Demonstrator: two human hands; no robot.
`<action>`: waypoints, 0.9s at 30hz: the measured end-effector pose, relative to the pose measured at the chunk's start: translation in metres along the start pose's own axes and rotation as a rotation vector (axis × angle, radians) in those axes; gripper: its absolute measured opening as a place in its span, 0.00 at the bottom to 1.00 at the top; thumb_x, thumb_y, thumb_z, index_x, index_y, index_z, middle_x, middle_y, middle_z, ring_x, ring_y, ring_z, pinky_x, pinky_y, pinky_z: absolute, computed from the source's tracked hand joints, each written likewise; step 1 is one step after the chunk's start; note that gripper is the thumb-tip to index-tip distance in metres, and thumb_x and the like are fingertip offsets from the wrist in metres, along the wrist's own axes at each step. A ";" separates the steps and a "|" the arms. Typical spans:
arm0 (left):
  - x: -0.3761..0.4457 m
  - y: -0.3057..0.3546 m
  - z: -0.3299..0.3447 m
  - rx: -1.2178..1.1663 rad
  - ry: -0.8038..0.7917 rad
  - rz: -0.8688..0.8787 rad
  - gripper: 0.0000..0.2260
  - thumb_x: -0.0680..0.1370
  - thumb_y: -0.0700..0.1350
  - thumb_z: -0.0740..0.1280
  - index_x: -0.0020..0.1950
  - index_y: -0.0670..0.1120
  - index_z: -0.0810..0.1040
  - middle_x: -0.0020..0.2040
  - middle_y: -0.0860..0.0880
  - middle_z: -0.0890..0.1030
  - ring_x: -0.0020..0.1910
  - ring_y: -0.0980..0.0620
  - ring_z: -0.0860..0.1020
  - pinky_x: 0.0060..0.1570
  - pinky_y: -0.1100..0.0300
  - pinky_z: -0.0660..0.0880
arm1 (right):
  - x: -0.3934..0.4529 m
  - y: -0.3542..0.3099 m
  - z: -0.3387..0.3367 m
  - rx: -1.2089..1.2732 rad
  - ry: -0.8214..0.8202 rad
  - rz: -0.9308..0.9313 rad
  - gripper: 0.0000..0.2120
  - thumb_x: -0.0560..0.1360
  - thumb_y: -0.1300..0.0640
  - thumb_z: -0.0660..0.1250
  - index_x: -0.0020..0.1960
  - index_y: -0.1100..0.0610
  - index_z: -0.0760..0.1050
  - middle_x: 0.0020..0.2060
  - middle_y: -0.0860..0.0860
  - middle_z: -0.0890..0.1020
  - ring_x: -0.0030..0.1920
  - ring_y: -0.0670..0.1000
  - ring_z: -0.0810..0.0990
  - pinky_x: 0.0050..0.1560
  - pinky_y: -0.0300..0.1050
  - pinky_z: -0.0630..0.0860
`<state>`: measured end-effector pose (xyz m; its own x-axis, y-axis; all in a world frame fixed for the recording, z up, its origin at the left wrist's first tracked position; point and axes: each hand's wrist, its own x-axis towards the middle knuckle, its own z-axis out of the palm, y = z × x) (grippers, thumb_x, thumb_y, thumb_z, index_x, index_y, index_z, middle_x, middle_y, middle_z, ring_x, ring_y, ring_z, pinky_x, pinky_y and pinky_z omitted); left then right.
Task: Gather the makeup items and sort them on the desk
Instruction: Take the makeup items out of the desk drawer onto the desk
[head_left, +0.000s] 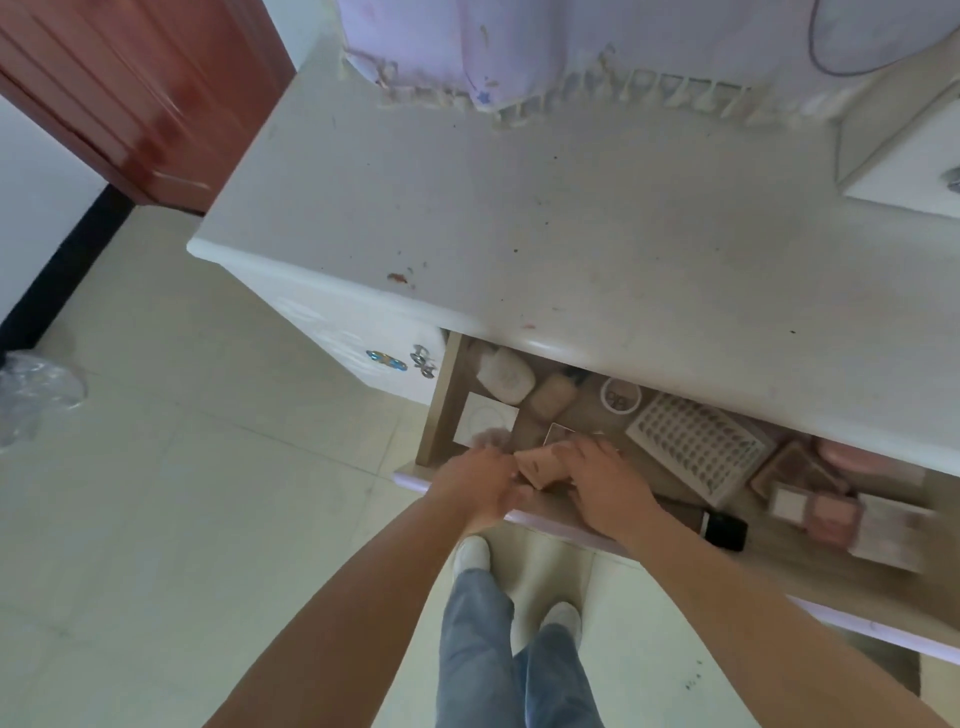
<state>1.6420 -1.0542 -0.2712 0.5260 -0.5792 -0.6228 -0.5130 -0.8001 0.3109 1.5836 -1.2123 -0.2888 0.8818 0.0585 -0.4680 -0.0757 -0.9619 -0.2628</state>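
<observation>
An open drawer (439, 415) under the white desk top (545, 218) holds several makeup items. Both my hands reach into its left part. My left hand (480, 480) and my right hand (605, 480) both touch a small beige box (540, 465) between them. Behind them lie a white square compact (485, 415), a white pouch (506, 375), a beige bottle (553, 397) and a small round white pot (620, 397). To the right lie a patterned white tray (696, 449), a dark-capped tube (719, 527) and pink palettes (826, 512).
A fringed lilac cloth (467, 47) hangs over the desk's back. A white box (904, 166) stands at the desk's right. A red-brown door (130, 93) is at the left, a clear plastic bag (36, 384) on the tiled floor. My feet stand below the drawer.
</observation>
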 end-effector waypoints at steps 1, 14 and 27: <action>0.005 -0.004 -0.004 0.031 0.001 -0.036 0.18 0.78 0.45 0.59 0.66 0.43 0.66 0.67 0.44 0.68 0.65 0.44 0.66 0.55 0.51 0.69 | 0.006 -0.002 0.004 -0.039 -0.005 0.031 0.16 0.77 0.59 0.53 0.64 0.54 0.65 0.66 0.52 0.65 0.65 0.55 0.62 0.62 0.49 0.63; 0.071 -0.027 -0.004 0.333 0.053 0.003 0.24 0.77 0.36 0.57 0.71 0.39 0.55 0.69 0.39 0.60 0.69 0.40 0.60 0.68 0.49 0.59 | 0.035 0.005 0.027 -0.291 0.139 0.132 0.17 0.60 0.58 0.74 0.49 0.58 0.81 0.41 0.55 0.82 0.40 0.55 0.81 0.41 0.47 0.79; 0.086 -0.030 0.002 0.392 0.008 -0.004 0.16 0.78 0.37 0.56 0.66 0.41 0.65 0.65 0.41 0.66 0.65 0.43 0.65 0.63 0.51 0.63 | 0.036 0.012 0.044 -0.070 -0.019 0.197 0.24 0.74 0.56 0.56 0.70 0.53 0.59 0.67 0.58 0.62 0.66 0.57 0.62 0.64 0.49 0.59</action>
<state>1.7014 -1.0798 -0.3353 0.5330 -0.5785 -0.6175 -0.7303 -0.6830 0.0095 1.5936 -1.2101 -0.3462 0.8443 -0.1278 -0.5204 -0.2124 -0.9714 -0.1059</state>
